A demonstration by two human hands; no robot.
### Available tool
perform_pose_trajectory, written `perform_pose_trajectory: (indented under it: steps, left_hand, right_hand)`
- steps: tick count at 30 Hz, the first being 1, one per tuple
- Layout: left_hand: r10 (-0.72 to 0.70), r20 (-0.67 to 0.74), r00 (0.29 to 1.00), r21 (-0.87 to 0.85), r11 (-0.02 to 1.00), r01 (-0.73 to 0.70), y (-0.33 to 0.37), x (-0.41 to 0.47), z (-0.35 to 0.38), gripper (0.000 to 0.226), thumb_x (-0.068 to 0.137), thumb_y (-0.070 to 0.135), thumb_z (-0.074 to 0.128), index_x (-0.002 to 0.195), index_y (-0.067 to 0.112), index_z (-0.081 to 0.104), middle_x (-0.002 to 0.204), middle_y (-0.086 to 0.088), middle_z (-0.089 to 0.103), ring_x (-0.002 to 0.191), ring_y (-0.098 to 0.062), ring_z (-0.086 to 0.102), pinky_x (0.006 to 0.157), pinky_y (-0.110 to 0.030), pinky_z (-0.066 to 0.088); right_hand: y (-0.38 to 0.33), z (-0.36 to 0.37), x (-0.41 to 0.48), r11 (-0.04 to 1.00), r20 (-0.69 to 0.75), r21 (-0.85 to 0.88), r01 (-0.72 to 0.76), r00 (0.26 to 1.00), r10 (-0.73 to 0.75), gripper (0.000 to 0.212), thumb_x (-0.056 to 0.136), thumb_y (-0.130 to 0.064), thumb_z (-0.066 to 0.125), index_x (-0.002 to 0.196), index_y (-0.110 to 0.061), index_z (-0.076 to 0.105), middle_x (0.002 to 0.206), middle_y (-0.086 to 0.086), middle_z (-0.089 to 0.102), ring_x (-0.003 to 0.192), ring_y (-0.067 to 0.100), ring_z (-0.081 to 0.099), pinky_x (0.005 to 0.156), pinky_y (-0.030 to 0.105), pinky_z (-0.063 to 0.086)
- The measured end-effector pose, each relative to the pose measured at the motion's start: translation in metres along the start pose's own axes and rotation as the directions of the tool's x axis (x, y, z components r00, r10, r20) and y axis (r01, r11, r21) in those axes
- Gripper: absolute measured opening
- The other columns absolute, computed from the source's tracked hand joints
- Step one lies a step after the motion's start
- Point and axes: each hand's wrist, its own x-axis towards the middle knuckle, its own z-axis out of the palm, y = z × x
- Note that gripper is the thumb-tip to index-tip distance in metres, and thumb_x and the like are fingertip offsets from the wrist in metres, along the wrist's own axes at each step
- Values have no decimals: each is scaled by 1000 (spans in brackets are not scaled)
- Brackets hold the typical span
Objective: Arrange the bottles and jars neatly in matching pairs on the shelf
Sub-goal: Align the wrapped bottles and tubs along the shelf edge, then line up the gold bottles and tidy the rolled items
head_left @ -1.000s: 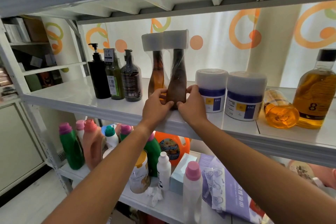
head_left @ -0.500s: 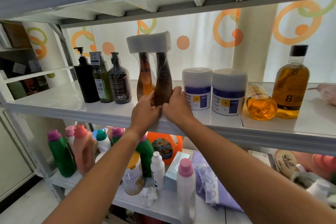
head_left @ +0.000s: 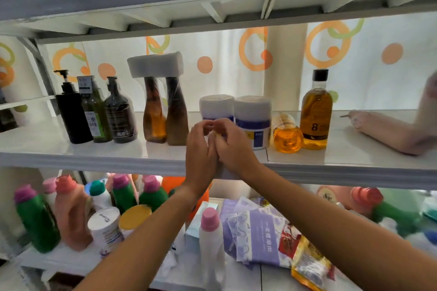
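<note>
My left hand (head_left: 201,149) and right hand (head_left: 234,146) meet, fingers curled and touching, before the twin white jars (head_left: 251,111) with blue bands on the middle shelf (head_left: 94,160); I cannot tell whether they grip anything. Left of the jars stand two wrapped brown bottles (head_left: 165,113); right of them, an amber bottle (head_left: 287,134) lies tipped beside its upright twin (head_left: 315,111).

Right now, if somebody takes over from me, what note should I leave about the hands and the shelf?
Left hand and right hand: close together before the left white jar, fingers curled; grip unclear.
Done: brown bottles stand paired; right white jar beside the left one.
Left: lying amber bottle to stand beside the upright amber bottle; pink bottle lies at the far right.
</note>
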Motion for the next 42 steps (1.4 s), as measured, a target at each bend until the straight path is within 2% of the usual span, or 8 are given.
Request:
perform_pose_trajectory:
  steps: [6, 10, 12, 15, 20, 27, 37, 42]
  left_hand:
    - [126, 71, 990, -198, 974, -109, 73, -3, 83, 18, 98, 12, 49, 115, 11, 54, 113, -4, 64, 99, -8, 58, 95, -10, 41]
    - [-74, 316, 946, -308, 935, 176, 133, -2, 118, 39, 105, 28, 36, 142, 18, 39, 146, -1, 46, 127, -8, 42, 97, -8, 29]
    - [-180, 403, 897, -424, 832, 357, 154, 1, 137, 49, 104, 41, 29, 149, 21, 28, 153, 3, 34, 135, -7, 33, 97, -9, 24]
    - [-294, 435, 851, -458, 742, 490, 163, 6, 164, 73, 91, 67, 28, 150, 24, 25, 153, -3, 35, 140, -23, 34, 115, -40, 28]
    - [-407, 411, 816, -390, 731, 560, 163, 11, 184, 69, 96, 62, 28, 153, 24, 16, 154, -6, 32, 140, -29, 33, 109, -43, 31]
    - [-377, 467, 800, -354, 750, 559, 168, 14, 189, 86, 79, 80, 27, 146, 25, 29, 137, -10, 49, 124, -28, 50, 105, -50, 41]
    - [-267, 514, 815, -389, 774, 499, 181, 3, 216, 61, 92, 65, 34, 139, 26, 40, 133, -9, 54, 120, -24, 54, 105, -46, 43]
    - [-160, 335, 929, -343, 897, 278, 175, 18, 193, 58, 99, 52, 38, 148, 22, 30, 154, -4, 32, 139, -19, 32, 107, -32, 29]
  right_hand:
    - [34, -102, -7, 981, -264, -160, 111, 953, -151, 28, 85, -16, 44, 104, -7, 62, 99, 6, 63, 90, 16, 58, 82, 34, 51]
    - [62, -155, -12, 984, -485, -118, -134, 872, 61, 41, 86, -21, 51, 126, -10, 49, 118, 5, 54, 103, 12, 51, 86, 26, 45]
    - [80, -176, -12, 942, -456, -62, -329, 849, 266, 53, 90, -24, 54, 139, -14, 35, 135, 9, 47, 120, 20, 48, 97, 34, 44]
    - [99, -193, -12, 851, -237, 12, -525, 826, 512, 71, 92, -38, 57, 149, -18, 19, 151, 12, 34, 136, 28, 39, 109, 44, 37]
    - [102, -197, -7, 892, -61, -121, -436, 900, 432, 73, 87, -42, 64, 144, -18, 26, 136, 12, 50, 117, 28, 56, 94, 41, 49]
    - [109, -210, -4, 887, -93, -248, -390, 921, 379, 66, 87, -43, 63, 138, -17, 31, 125, 7, 60, 106, 26, 62, 87, 41, 52]
    - [118, -238, -6, 861, -160, -223, -457, 888, 430, 57, 90, -35, 60, 135, -16, 31, 116, 8, 60, 91, 22, 60, 74, 35, 50]
    - [111, -239, -9, 883, -313, -265, -388, 900, 302, 58, 92, -18, 56, 144, -13, 30, 142, 11, 42, 127, 25, 44, 94, 27, 36]
